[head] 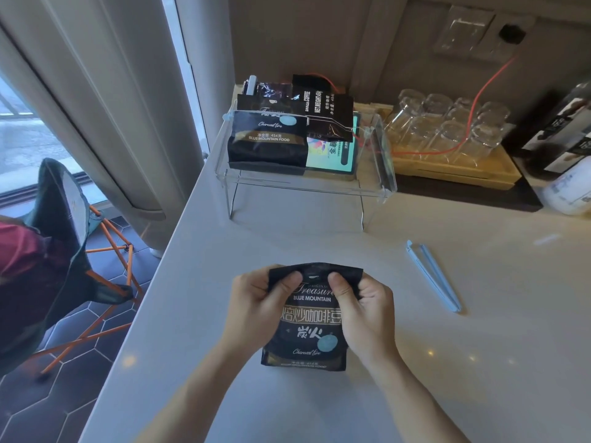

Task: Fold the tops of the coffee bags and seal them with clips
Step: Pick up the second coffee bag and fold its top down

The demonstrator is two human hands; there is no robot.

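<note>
Nearest, the coffee bag [305, 318] stands on the white counter [447, 362], its top pinched by the left hand [259, 310] and the right hand [361, 310], each grip closed on the upper edge, thumbs in front. If the fold is uneven or released early, the stiff top could spring open. The blue clip [433, 276] lies open, well apart to the right, so reaching costs one hand's hold. Farther back, a clipped bag [267, 140] rests on the clear shelf [380, 161].
</note>
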